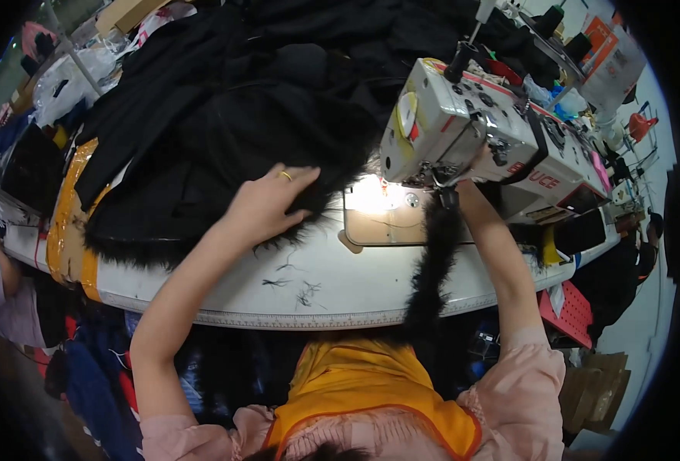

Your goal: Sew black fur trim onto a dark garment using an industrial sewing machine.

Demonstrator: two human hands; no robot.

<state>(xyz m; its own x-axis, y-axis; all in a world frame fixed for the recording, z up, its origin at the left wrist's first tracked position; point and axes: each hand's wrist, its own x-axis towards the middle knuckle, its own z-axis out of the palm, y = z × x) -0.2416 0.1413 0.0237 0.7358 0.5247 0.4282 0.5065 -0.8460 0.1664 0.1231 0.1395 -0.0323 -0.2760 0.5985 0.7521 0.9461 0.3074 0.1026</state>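
The black cloth (pixel 225 123) is heaped across the upper left of the frame, its furry edge lying along the tabletop (pixel 317 288) at centre left. The left hand (pixel 267 203) is laid flat and spread on that edge, just left of the lit needle plate (pixel 382 211) at frame centre. A fur strip (pixel 432 269) runs with its long axis from the needle down toward the lower centre. The right hand is hidden behind the sewing machine (pixel 471 134) at upper right; its grip cannot be told. The left hand is seen nearer the cloth.
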